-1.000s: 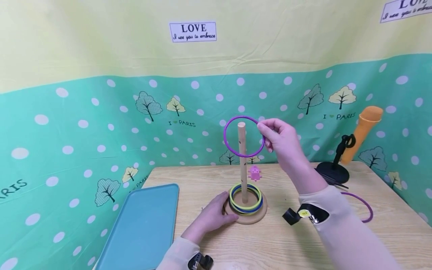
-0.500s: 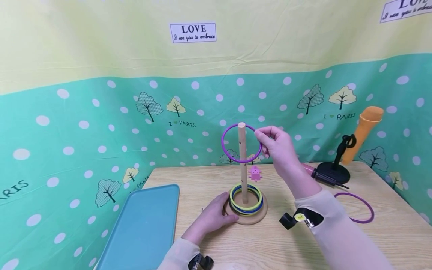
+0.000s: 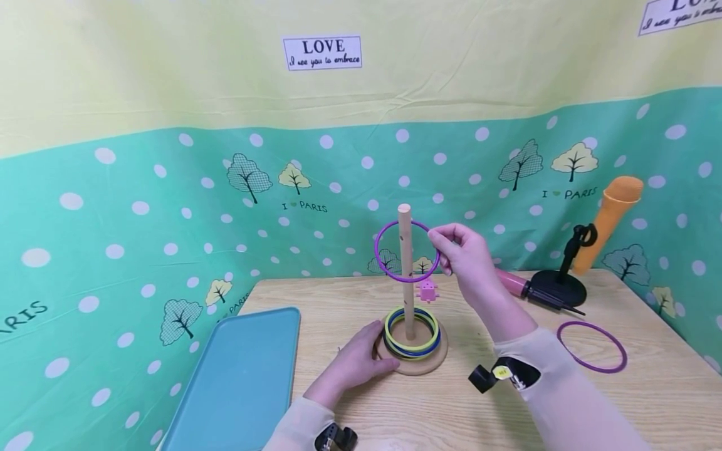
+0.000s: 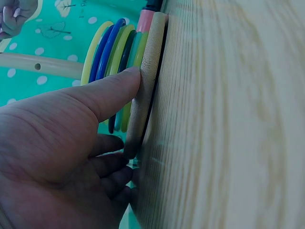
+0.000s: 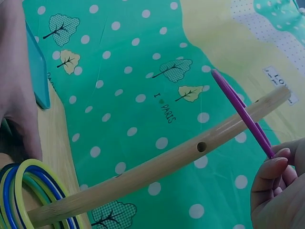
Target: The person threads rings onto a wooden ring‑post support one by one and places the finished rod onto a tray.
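Observation:
My right hand (image 3: pixel 468 260) pinches a thin purple ring (image 3: pixel 376 249) at its right side, with the thumb and forefinger. The ring encircles the upper part of an upright wooden post (image 3: pixel 405 241), below the post's top. In the right wrist view the purple ring (image 5: pixel 233 98) appears nearly edge-on across the post (image 5: pixel 167 171). Several yellow, blue and green rings (image 4: pixel 102 52) lie stacked around the foot of the post. My left hand (image 3: pixel 358 358) grips the edge of the round wooden base (image 3: pixel 431 365), its thumb (image 4: pixel 119 86) against the rim.
A blue tray (image 3: pixel 237 376) lies on the left of the table. Behind the post is a small pink toy (image 3: pixel 427 290). Over to the right are another purple ring (image 3: pixel 624 354), a pink tube (image 3: pixel 512 283) with a black end, and an orange microphone (image 3: pixel 612 213) on a black stand.
My right hand has come down with the purple ring, which passed from over the post's top to around the post below it. My left hand has stayed on the base.

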Demonstrator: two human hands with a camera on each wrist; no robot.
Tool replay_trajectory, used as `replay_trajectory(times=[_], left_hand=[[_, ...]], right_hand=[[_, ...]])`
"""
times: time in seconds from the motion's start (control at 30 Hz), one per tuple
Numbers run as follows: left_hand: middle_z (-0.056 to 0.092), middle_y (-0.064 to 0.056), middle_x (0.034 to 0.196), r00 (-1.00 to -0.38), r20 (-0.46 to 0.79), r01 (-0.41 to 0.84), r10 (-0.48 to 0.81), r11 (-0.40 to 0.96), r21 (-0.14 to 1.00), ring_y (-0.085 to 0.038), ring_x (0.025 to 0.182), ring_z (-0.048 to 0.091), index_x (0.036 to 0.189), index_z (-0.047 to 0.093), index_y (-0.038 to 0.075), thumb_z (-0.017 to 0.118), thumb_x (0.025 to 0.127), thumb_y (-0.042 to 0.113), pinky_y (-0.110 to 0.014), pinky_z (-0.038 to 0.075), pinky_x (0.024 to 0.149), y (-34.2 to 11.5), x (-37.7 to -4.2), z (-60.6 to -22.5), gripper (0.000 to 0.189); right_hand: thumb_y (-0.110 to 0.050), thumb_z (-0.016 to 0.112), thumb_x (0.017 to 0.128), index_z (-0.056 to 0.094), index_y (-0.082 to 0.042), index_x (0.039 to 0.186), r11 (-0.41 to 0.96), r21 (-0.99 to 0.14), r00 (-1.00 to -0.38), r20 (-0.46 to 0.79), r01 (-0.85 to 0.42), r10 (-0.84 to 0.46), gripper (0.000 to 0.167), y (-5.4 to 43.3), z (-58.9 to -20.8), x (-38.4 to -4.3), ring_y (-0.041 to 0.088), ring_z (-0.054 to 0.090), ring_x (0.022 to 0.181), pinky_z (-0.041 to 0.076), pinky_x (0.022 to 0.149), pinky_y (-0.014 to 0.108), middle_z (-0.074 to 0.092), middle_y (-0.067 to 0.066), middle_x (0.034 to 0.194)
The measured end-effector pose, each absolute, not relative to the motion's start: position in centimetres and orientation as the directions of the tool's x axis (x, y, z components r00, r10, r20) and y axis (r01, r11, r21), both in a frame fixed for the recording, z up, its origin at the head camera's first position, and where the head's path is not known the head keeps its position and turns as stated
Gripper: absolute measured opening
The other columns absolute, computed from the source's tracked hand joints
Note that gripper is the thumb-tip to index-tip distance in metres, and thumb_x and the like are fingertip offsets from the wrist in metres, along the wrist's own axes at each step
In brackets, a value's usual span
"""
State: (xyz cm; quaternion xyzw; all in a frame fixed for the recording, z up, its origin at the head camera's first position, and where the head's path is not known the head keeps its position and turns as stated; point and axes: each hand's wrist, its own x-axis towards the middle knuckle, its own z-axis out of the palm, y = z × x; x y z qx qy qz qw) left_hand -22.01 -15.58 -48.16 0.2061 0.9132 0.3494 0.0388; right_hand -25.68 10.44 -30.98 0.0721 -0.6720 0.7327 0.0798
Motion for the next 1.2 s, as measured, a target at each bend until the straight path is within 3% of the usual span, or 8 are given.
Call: replay_trajectory(times=[0.2, 0.43, 0.6, 1.2], left_hand=[[0.04, -0.028, 0.171, -0.913, 0.069, 0.348, 0.402, 0.678, 0.648, -0.044, 0.158, 0.04, 0.166, 0.04, -0.006, 0.089, 0.096, 0.039, -0.059, 0.033, 0.13, -15.6, -22.1, -48.3, 0.097], [0.04, -0.029, 0.17, -0.911, 0.076, 0.353, 0.405, 0.672, 0.651, -0.045, 0.158, 0.04, 0.166, 0.041, -0.007, 0.089, 0.095, 0.037, -0.059, 0.033, 0.13, -15.5, -21.9, -47.8, 0.096], [0.04, -0.032, 0.169, -0.907, 0.088, 0.363, 0.411, 0.662, 0.656, -0.046, 0.157, 0.04, 0.165, 0.041, -0.009, 0.09, 0.095, 0.036, -0.061, 0.033, 0.13, -15.5, -21.8, -47.6, 0.096], [0.043, -0.027, 0.169, -0.905, 0.086, 0.368, 0.418, 0.662, 0.653, -0.042, 0.157, 0.041, 0.168, 0.041, -0.001, 0.089, 0.096, 0.036, -0.057, 0.034, 0.13, -15.4, -22.2, -47.8, 0.094]], right_hand=[[-0.023, 0.073, 0.11, 0.067, 0.002, 0.127, -0.074, -0.978, -0.98, 0.196, -0.197, 0.019, 0.031, 10.5, -31.8, -25.7, 0.01, 0.051, 0.065, 0.048, 0.055, 0.019, 0.058, 0.001, 0.079], [-0.02, 0.072, 0.11, 0.068, -0.001, 0.12, -0.092, -0.981, -0.985, 0.172, -0.173, 0.016, 0.022, 10.4, -33.1, -25.7, 0.009, 0.05, 0.064, 0.046, 0.054, 0.019, 0.058, 0.0, 0.08], [-0.02, 0.07, 0.111, 0.067, 0.001, 0.124, -0.073, -0.986, -0.989, 0.148, -0.148, 0.007, 0.025, 10.5, -34.1, -25.7, 0.009, 0.051, 0.064, 0.047, 0.055, 0.02, 0.06, 0.001, 0.082], [-0.016, 0.07, 0.111, 0.067, 0.004, 0.127, -0.08, -0.995, -0.998, 0.062, -0.064, 0.021, 0.026, 10.4, -37.9, -25.3, 0.007, 0.051, 0.063, 0.044, 0.051, 0.018, 0.063, 0.002, 0.088]])
